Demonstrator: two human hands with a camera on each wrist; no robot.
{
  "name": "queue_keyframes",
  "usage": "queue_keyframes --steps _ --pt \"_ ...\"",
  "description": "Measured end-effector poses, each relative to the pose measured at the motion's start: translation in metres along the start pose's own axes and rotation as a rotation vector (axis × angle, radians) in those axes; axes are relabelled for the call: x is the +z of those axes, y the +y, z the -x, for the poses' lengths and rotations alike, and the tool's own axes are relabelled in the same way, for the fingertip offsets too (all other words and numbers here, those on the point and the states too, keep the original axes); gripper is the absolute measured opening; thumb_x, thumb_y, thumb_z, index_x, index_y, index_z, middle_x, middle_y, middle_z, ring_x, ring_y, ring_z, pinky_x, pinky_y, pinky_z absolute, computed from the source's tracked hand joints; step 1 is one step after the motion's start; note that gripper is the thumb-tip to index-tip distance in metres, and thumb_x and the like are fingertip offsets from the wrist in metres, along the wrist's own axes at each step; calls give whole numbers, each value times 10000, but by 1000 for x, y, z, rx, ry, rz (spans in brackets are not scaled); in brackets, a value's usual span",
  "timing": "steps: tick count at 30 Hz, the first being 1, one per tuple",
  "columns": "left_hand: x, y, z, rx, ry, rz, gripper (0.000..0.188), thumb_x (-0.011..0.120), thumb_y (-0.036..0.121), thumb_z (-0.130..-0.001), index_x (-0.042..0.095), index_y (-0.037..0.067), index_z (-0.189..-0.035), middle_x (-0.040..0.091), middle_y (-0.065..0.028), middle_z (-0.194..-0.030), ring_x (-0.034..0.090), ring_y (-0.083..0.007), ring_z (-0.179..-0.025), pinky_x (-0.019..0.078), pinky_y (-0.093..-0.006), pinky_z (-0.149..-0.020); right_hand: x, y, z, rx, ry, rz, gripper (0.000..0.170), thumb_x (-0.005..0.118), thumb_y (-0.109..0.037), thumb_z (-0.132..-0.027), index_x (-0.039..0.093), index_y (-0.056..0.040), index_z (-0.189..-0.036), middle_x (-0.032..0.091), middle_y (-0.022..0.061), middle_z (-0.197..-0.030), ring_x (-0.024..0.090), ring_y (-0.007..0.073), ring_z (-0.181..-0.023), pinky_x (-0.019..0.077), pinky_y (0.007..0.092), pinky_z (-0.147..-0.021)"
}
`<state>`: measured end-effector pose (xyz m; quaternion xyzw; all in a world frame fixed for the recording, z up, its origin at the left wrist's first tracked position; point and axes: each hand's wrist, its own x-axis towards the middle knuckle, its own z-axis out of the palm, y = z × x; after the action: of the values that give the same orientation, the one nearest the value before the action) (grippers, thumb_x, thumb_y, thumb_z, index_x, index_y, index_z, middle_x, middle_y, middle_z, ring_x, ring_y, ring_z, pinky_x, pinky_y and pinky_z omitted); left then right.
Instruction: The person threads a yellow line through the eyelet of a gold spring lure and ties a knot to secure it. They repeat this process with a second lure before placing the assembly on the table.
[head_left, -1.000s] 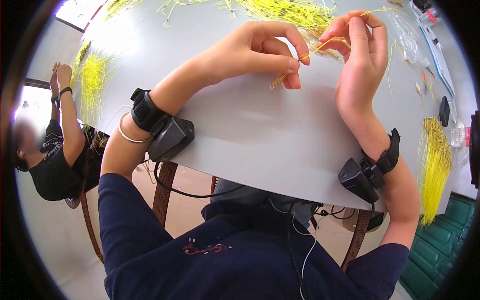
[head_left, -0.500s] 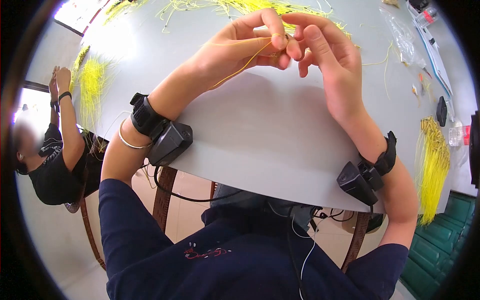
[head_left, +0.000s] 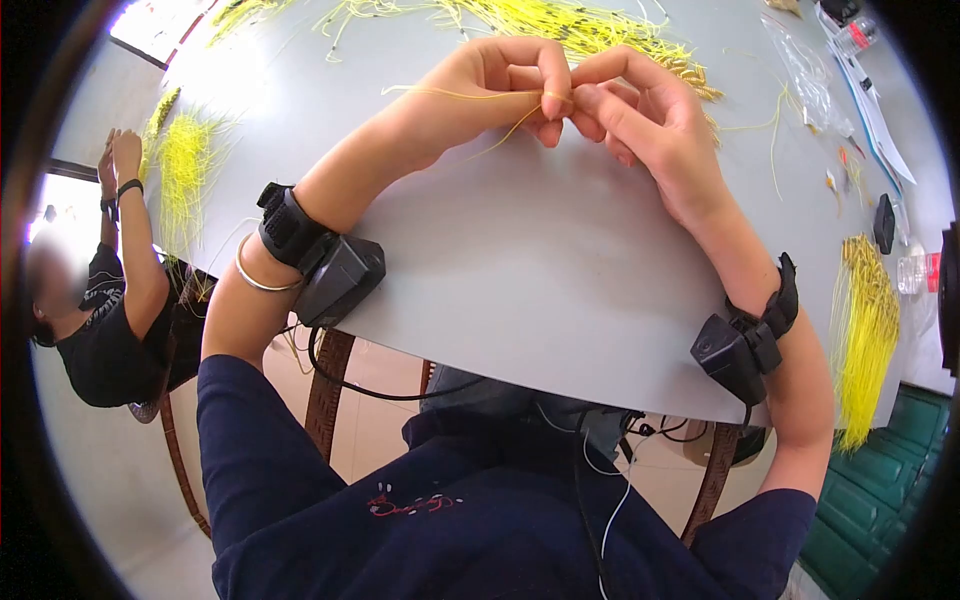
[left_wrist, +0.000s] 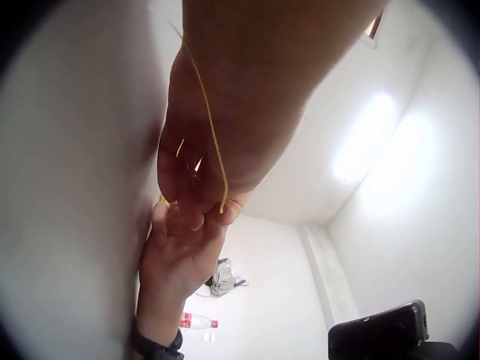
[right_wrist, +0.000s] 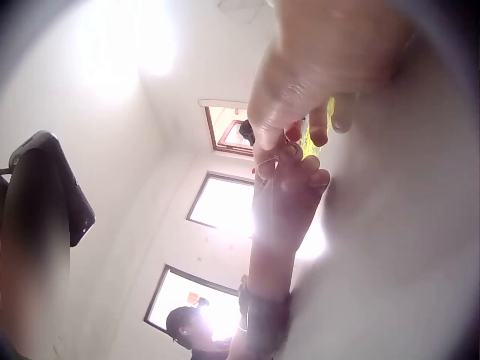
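Note:
Both hands meet fingertip to fingertip above the grey table [head_left: 520,270]. My left hand [head_left: 480,95] pinches a thin yellow line [head_left: 450,94] between thumb and index finger, and its loose ends trail back across the hand toward the wrist. The right hand [head_left: 655,125] has its thumb and index finger pinched on the line right at the left fingertips. In the left wrist view, one end of the line [left_wrist: 212,127] runs down over the left hand. The small gold coil is hidden within the fingers.
Behind the hands lies a heap of yellow lines [head_left: 580,35] with gold coils [head_left: 695,75]. Other yellow bundles lie at the right edge [head_left: 868,340] and left edge [head_left: 185,160]. A clear plastic bag [head_left: 808,80] and a bottle [head_left: 915,272] are at right. Another person [head_left: 110,330] sits at left.
The right hand, first drawing the line out to the right, has come back to the left fingertips. The line's end now trails leftward, and the coil seen earlier has disappeared behind the fingers.

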<state>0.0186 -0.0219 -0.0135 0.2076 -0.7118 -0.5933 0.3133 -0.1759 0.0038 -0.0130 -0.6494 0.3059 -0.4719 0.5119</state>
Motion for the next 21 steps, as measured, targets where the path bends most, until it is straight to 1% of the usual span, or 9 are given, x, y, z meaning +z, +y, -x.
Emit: queue_keyframes --steps 3,5,6,8,11,12,17,19,21 --pt "2 3 1 -11 -11 -35 128 513 78 -888 487 122 -771 634 -91 -835 550 -80 -690 430 -211 -638 -2 2 -1 28 -98 115 98 546 -129 -848 587 -42 -868 534 -5 -665 509 45 -660 388 195 -514" --pt "0 1 -2 31 -24 19 119 510 74 -888 479 119 -782 640 -109 -858 545 -81 -683 429 -212 -636 -2 1 -1 173 -48 -64 155 516 -187 -863 555 -41 -897 534 -7 -695 511 49 -661 384 196 -524" --pt "-1 1 -3 72 -38 76 111 506 70 -887 471 117 -794 646 -127 -882 540 -82 -677 428 -214 -634 -3 1 -1 172 -48 -63 155 516 -187 -863 555 -41 -897 534 -7 -695 511 49 -661 384 196 -524" --pt "0 4 -2 49 -5 31 107 505 69 -887 464 116 -801 648 -134 -892 535 -83 -672 426 -214 -633 -3 3 -1 143 139 -178 228 499 -242 -872 539 -39 -968 536 -6 -728 503 50 -654 382 202 -517" --pt "-1 4 -1 16 23 -2 106 507 70 -887 458 116 -805 650 -137 -900 527 -82 -670 423 -215 -633 3 1 -1 79 140 -156 246 517 -270 -865 555 -48 -966 544 4 -758 495 52 -649 379 206 -508" --pt "-1 4 -1 6 19 10 108 510 73 -886 458 118 -803 650 -133 -898 525 -80 -672 422 -216 -634 1 0 0 105 36 -66 225 531 -265 -869 570 -61 -957 552 -3 -756 484 45 -642 377 206 -511" --pt "-1 5 -1 -40 34 -37 114 521 77 -882 459 124 -800 651 -122 -906 517 -74 -678 420 -213 -648 -3 6 -2 84 -32 78 157 552 -227 -871 585 -81 -919 565 -22 -750 457 31 -626 365 198 -531" --pt "0 5 -2 -50 59 -50 114 522 77 -881 459 126 -800 651 -117 -910 514 -73 -676 421 -212 -654 1 2 -1 158 54 -141 149 535 -230 -878 571 -90 -914 549 -25 -751 454 37 -669 361 202 -565" --pt "-1 4 -2 -32 70 17 106 520 95 -893 435 130 -840 648 -128 -937 510 -76 -672 424 -215 -672 -1 3 -1 183 15 -237 144 506 -227 -882 553 -93 -903 529 -25 -769 453 46 -702 356 209 -598"
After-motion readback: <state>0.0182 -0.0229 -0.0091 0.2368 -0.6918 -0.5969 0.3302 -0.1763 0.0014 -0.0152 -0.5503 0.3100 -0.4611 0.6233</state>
